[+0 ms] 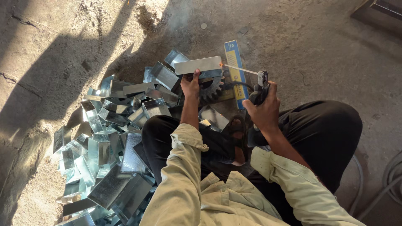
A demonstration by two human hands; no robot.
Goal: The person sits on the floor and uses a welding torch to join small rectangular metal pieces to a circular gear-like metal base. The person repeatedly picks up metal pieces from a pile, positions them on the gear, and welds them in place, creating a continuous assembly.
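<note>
Left hand (191,86) grasping metal box (197,65), right hand (263,109) clenched around electrode holder (260,87), welding rod (240,70) touching box end, sheet-metal boxes (109,146) piled left

It was a rough metal workshop: a bare, cracked concrete floor (63,50), a heap of folded sheet-metal boxes (113,142) beside the seated person, a welding electrode holder (260,88) sparking against one piece, and cables (389,175) trailing nearby.

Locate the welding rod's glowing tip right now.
In the head view, upper centre: the rod tip touches the right end of the metal box steadied by the left hand, left of the right hand.
</note>
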